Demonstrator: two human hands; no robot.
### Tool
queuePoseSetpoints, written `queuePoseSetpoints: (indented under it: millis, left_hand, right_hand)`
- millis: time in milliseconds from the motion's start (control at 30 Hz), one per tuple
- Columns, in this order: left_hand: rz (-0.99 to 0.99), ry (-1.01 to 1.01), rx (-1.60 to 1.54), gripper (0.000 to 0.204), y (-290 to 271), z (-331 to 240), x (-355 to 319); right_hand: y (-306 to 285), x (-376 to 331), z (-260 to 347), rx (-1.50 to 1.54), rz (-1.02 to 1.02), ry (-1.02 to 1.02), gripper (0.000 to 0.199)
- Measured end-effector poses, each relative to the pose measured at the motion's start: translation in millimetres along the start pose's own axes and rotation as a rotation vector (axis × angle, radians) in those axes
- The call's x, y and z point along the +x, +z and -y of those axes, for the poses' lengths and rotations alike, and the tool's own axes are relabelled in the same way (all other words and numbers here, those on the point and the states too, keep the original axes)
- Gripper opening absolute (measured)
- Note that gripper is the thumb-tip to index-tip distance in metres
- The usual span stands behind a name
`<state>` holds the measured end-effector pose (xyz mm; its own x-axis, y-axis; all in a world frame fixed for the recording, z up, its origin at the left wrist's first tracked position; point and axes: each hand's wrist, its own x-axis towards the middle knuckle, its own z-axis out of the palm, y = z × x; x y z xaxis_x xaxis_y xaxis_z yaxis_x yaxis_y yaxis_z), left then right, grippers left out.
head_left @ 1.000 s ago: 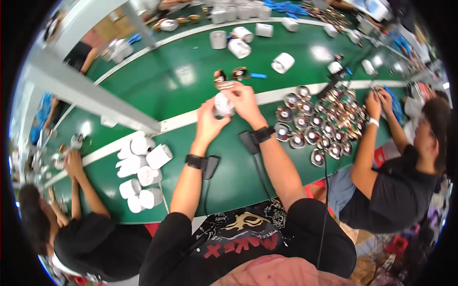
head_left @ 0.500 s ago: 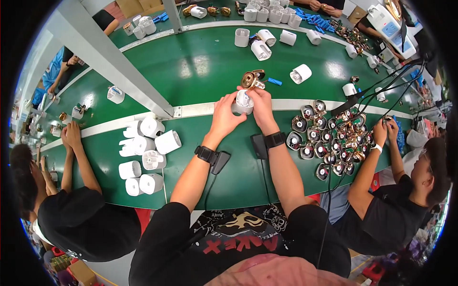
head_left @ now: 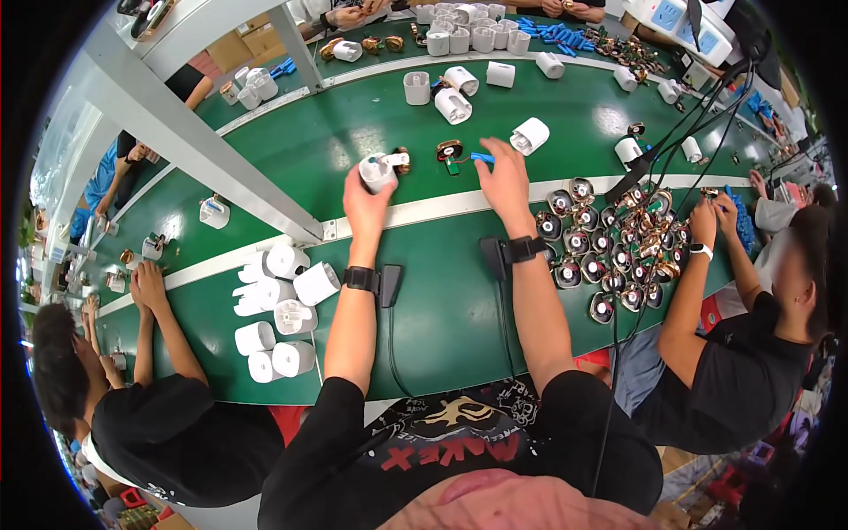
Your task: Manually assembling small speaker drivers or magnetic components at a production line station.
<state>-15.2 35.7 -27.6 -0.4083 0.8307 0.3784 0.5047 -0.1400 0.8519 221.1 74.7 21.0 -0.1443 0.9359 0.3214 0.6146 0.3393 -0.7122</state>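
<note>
My left hand [head_left: 364, 208] is wrapped round a white cup-shaped plastic housing [head_left: 377, 179], held over the green belt beyond the pale rail. A white inner piece and a gold-coloured part [head_left: 403, 160] show at its upper right; whether they are joined to it I cannot tell. Over to the right, my right hand [head_left: 506, 184] has its fingers apart around a small blue cylinder [head_left: 481, 157], without a visible grip on it. Between the hands lies a dark, gold-rimmed part with a green circuit board [head_left: 450, 154].
Several white housings [head_left: 293, 316] stand left of my forearms. Many round speaker-like parts [head_left: 609, 252] cover the bench at right, under hanging black cables [head_left: 707, 132]. A metal post [head_left: 194, 132] rises at left. Co-workers [head_left: 168, 415] sit on both sides.
My hands have parted: the left carried the white housing leftward, while the right let go and moved to the blue cylinder. The view has shifted slightly.
</note>
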Motion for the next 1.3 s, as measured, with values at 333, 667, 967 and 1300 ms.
queuePoseSetpoints:
  millis: [333, 667, 967, 1300]
  left_hand:
    - [-0.417, 0.168, 0.265, 0.062, -4.7, -25.0, -8.7]
    - [-0.242, 0.422, -0.008, 0.041, 7.1, -126.9, -17.7]
    - [0.4, -0.231, -0.438, 0.041, 84.8, -90.8, 88.2]
    - [0.476, 0.051, 0.083, 0.065, 183.3, -64.7, 45.3]
  right_hand:
    - [34.6, -2.6, -11.5, -0.321, -0.038, 0.196, 0.026]
    - [11.8, 10.2, -13.4, 0.424, 0.317, 0.401, 0.03]
    - [6.7, -1.0, 23.0, 1.955, -0.071, 0.368, 0.029]
    - [-60.3, 4.6, 26.4, 1.61, -0.401, 0.156, 0.02]
